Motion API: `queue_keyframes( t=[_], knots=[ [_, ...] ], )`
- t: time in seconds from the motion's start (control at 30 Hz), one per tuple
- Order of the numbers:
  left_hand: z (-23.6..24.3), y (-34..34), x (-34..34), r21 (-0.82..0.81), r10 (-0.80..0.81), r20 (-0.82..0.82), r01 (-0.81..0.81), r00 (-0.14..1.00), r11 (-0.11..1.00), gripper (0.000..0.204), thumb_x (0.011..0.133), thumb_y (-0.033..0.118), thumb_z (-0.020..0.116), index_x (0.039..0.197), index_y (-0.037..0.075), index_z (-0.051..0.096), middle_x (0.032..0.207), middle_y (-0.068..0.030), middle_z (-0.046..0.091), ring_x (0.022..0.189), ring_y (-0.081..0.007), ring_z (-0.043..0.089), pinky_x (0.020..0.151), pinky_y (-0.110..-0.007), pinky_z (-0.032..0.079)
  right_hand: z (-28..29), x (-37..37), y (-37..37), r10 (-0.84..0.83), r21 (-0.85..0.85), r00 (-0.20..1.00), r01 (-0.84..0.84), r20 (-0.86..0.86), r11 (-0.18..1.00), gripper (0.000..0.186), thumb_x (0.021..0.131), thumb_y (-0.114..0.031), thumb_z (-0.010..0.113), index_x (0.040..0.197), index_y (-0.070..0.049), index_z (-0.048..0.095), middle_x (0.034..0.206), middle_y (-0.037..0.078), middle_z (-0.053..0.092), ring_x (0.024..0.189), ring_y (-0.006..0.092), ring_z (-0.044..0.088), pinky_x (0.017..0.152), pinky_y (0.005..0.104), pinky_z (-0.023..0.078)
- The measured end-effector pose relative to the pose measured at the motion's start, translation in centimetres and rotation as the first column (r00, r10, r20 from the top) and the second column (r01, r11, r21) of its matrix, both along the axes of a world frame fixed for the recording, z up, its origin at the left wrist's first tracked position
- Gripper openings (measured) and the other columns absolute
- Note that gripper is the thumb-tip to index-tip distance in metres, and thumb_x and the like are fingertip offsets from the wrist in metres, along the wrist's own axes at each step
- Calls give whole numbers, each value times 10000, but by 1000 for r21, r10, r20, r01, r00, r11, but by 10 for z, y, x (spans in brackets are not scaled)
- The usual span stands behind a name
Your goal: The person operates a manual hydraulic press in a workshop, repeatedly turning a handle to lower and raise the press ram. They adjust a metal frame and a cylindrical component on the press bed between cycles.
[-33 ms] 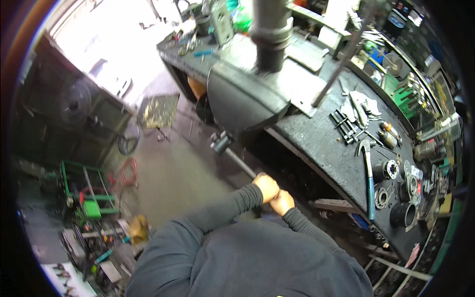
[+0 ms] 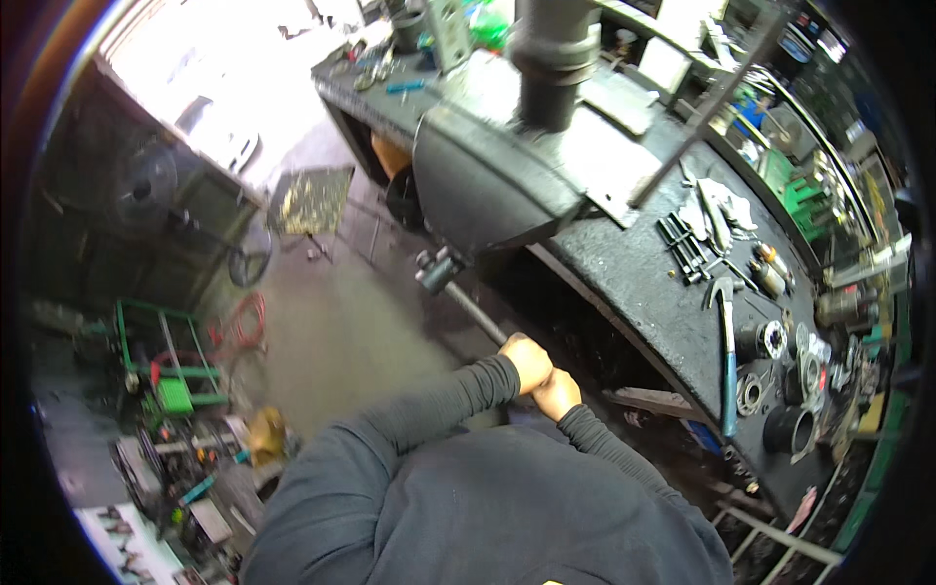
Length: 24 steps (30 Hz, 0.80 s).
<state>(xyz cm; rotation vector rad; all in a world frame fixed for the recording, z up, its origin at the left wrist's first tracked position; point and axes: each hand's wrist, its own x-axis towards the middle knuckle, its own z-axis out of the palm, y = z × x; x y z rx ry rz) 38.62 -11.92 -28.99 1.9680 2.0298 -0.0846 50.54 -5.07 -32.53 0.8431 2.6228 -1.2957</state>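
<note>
Both my hands are closed one against the other round the near end of a long metal bar. My left hand sits farther up the bar, and my right hand is pressed close beside it at the end. At its far end the bar meets a thick cylindrical metal head with a small knob. This head lies at the lower edge of a large dark rounded metal body at the bench edge; whether they are joined I cannot tell. A stout dark upright cylinder rises behind that body.
On the black workbench to the right lie a blue-handled hammer, black metal parts, a rag and a dark ring. A slanting rod crosses above it. A green cart frame and a fan stand left.
The view has shifted slightly, so the bench and bar sit a little differently in it. Both hands keep their grip on the bar.
</note>
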Motion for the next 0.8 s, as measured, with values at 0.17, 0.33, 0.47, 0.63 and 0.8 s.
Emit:
queue_keyframes(
  t=[0.17, 0.33, 0.47, 0.63, 0.8],
  knots=[
    [-8, -5, 4, 98, 55, 95, -64, 994, 993, 166, 703, 222, 568, 659, 109, 681, 648, -77, 655, 617, -237, 632, 569, -374, 448, -35, 7, 6, 108, -2, 982, -110, -154, 994, 265, 752, -247, 606, 923, -49, 645, 895, 226, 630, 856, 368, 614, 726, 425, 487],
    [-51, -1, -34, -73, 47, 162, -36, 986, 997, 152, 690, 200, 574, 765, 89, 646, 812, -89, 623, 780, -230, 591, 648, -354, 433, -77, -108, -30, -73, 62, 996, 69, 60, 996, 310, 683, -235, 671, 880, -18, 569, 831, 181, 615, 798, 355, 607, 715, 402, 483],
    [-57, -3, -43, -17, 57, 180, -55, 982, 998, 154, 687, 196, 579, 786, 87, 624, 850, -86, 594, 824, -229, 565, 681, -358, 431, -94, -105, -18, 68, 108, 994, -58, -88, 992, 318, 670, -171, 669, 905, 6, 549, 837, 202, 609, 810, 379, 596, 715, 405, 476],
    [-55, -12, -52, 90, -19, 184, 3, 983, 996, 168, 683, 192, 585, 813, 85, 595, 896, -83, 559, 877, -228, 534, 723, -362, 428, -70, -117, -12, 57, -52, 998, -58, -26, 997, 203, 719, -155, 605, 849, -11, 547, 798, 177, 610, 749, 365, 597, 697, 388, 479],
    [-42, -32, -37, 445, -12, 282, -120, 959, 887, 193, 678, 187, 590, 839, 83, 567, 943, -79, 523, 931, -226, 503, 764, -367, 426, -123, -84, -6, 40, 138, 971, -7, -236, 990, 127, 751, -106, 601, 847, -42, 546, 748, 81, 616, 663, 232, 596, 607, 325, 480]
  ],
)
